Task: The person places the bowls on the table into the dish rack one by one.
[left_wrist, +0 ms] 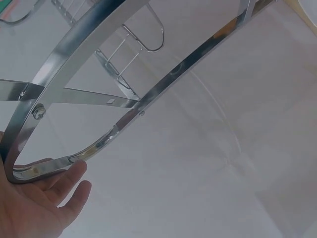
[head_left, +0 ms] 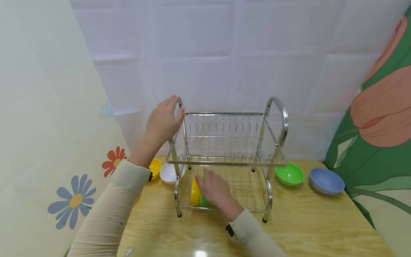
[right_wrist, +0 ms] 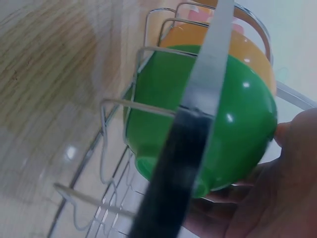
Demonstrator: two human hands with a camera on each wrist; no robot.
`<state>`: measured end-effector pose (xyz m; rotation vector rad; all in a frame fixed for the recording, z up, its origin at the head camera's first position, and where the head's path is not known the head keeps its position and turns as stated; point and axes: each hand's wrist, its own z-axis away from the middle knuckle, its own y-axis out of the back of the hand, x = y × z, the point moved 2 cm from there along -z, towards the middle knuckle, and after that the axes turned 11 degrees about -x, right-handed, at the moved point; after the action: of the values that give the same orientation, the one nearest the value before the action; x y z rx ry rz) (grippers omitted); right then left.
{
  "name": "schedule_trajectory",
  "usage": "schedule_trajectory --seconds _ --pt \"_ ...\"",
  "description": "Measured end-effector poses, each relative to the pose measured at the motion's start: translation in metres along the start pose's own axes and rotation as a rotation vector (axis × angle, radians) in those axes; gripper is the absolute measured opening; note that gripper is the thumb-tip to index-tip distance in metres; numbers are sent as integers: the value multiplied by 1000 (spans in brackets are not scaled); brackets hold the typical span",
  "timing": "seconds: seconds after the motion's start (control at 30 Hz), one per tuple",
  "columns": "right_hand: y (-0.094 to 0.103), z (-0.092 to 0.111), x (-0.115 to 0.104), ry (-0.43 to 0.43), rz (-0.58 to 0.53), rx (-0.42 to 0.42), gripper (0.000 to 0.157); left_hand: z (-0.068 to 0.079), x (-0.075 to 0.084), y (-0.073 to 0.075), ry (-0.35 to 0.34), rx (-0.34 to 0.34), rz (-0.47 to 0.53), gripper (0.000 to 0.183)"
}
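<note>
A two-tier metal dish rack (head_left: pixel 224 164) stands on the wooden table. Up at the rack's left arched handle (left_wrist: pixel 39 171), my left hand (head_left: pixel 163 121) grips the curved top with its fingers over the bar. My right hand (head_left: pixel 216 187) reaches into the lower tier and holds a green bowl (right_wrist: pixel 242 124) by its edge. That bowl stands on its side between the wires, its base facing the right wrist camera. Directly left of it, a yellow bowl (head_left: pixel 194 192) also stands on edge. In the head view my right hand hides most of the green bowl.
Left of the rack sit a white bowl (head_left: pixel 168 174) and another yellow bowl (head_left: pixel 155 167), partly behind my left forearm. A second green bowl (head_left: pixel 289 174) and a blue bowl (head_left: pixel 326 181) lie to the right. The rack's upper tier overhangs my right hand.
</note>
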<state>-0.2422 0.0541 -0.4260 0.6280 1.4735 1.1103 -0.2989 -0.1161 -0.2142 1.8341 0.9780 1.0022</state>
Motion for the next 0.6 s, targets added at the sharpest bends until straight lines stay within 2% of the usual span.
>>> schedule_trajectory --seconds 0.17,0.37,0.6 --pt "9 4 1 4 11 23 76 1 1 0 -7 -3 1 58" --pt "23 10 5 -9 -3 43 68 0 2 -1 -6 -6 14 57" --pt "39 25 13 10 9 92 64 -1 3 -6 -13 -11 7 58"
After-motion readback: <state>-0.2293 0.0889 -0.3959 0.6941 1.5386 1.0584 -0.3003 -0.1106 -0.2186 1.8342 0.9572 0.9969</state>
